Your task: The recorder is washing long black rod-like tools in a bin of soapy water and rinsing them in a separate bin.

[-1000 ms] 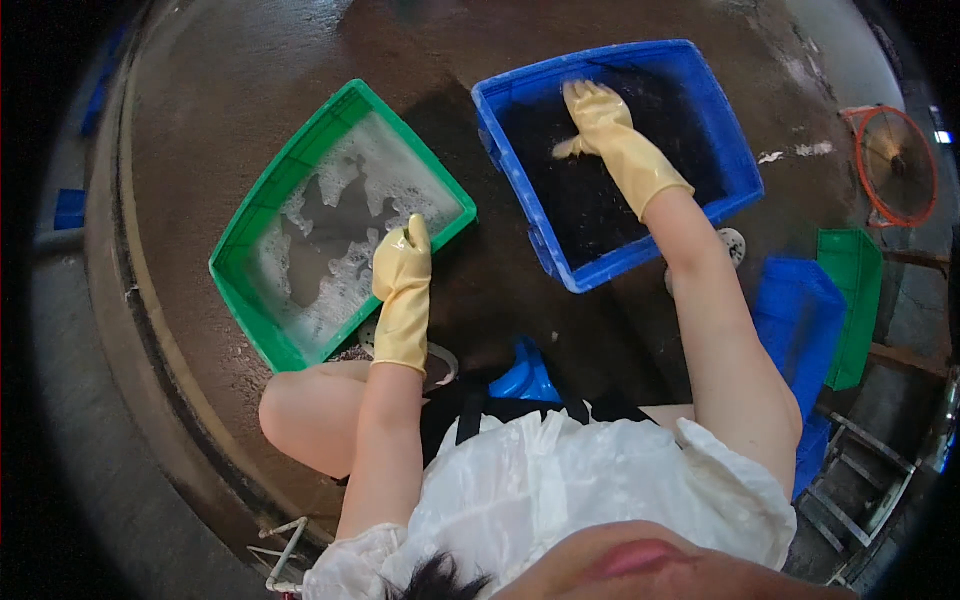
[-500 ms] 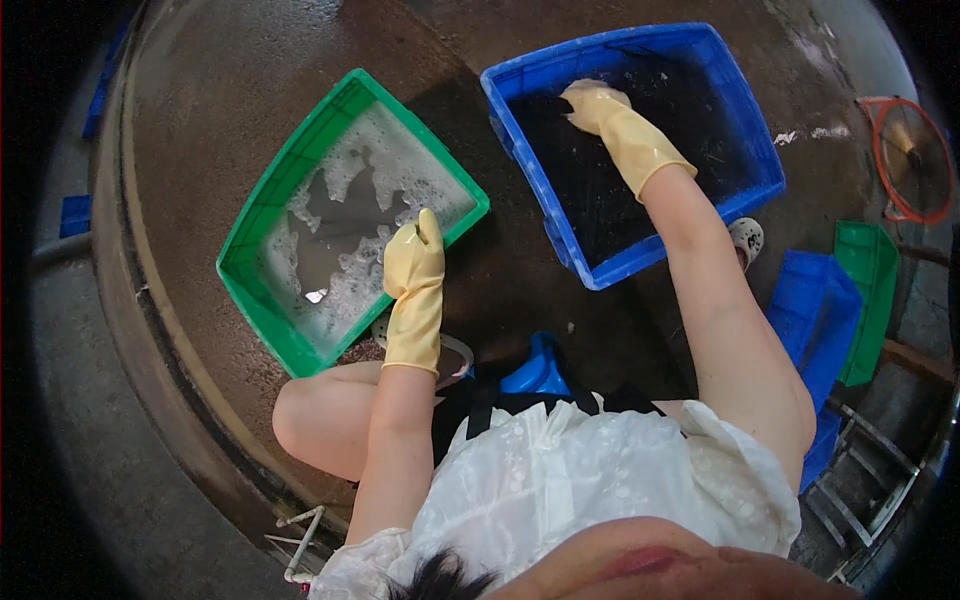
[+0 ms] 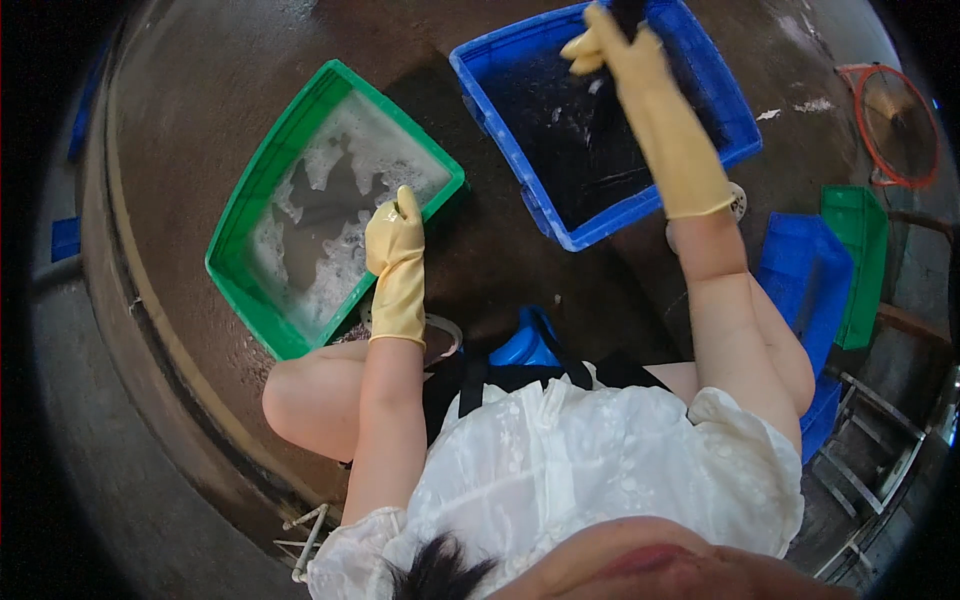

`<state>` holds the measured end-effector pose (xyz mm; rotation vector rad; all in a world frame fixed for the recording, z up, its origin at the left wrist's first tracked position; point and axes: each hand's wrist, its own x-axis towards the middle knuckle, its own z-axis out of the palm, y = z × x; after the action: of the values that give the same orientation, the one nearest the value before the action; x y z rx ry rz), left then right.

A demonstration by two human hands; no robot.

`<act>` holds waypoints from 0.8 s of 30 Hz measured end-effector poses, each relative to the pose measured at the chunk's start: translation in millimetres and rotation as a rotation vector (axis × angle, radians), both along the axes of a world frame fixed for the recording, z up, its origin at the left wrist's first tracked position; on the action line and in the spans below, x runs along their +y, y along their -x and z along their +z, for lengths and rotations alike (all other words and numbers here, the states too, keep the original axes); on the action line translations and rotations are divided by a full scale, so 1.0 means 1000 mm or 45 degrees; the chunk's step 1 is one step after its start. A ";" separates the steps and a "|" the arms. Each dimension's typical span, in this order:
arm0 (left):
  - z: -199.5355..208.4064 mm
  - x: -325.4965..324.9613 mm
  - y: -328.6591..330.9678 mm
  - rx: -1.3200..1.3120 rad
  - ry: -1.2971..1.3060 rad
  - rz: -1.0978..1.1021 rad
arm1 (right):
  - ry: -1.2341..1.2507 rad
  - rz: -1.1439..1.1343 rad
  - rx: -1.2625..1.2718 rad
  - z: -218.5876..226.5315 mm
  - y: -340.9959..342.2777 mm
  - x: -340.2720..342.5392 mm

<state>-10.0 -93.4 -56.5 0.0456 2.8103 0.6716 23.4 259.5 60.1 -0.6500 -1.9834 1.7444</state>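
Both my hands wear pale yellow rubber gloves. My left hand (image 3: pixel 394 238) is closed in a fist beside the near right edge of a green tub (image 3: pixel 395 110); whatever it may hold is hidden. Grey water with white suds (image 3: pixel 345 250) fills the tub. Over the far part of a blue tub (image 3: pixel 500 145), my right hand (image 3: pixel 628 60) is raised and a little blurred. A black thing (image 3: pixel 628 12) shows at its fingers, crossing in front of the far rim; its kind I cannot make out. Dark water (image 3: pixel 560 130) lies in the blue tub.
On the right stand another blue tub (image 3: pixel 805 285) and a green tub (image 3: pixel 858 270). Behind them is an orange-rimmed round net or basket (image 3: pixel 895 125). A metal frame (image 3: pixel 865 450) lies at lower right. The brown floor (image 3: pixel 250 60) is wet; a blue seat (image 3: pixel 525 345) is beneath me.
My right hand has risen from the water in the blue tub and moved away from me, with a black thing now at its fingers. The left fist stays by the green tub; the view has shifted slightly.
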 end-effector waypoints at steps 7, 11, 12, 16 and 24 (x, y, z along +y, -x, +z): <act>-0.001 0.005 -0.001 -0.032 0.005 0.005 | -0.483 0.036 -0.658 -0.102 -0.034 -0.013; -0.002 0.005 0.001 -0.057 -0.008 0.008 | -0.753 -0.158 -0.793 -0.081 -0.048 0.022; -0.003 0.005 0.002 -0.061 0.002 0.008 | -0.796 -0.185 -0.863 -0.087 -0.054 0.035; 0.002 0.002 0.001 -0.049 0.029 0.026 | -0.860 -0.086 -1.305 -0.102 -0.049 0.021; -0.004 0.008 0.001 0.011 0.021 0.016 | -0.389 -0.011 -1.314 -0.084 -0.015 -0.056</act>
<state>-10.6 -85.7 -60.7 0.0282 2.8261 0.6528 38.6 203.0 -24.4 -1.6572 -2.7718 1.0985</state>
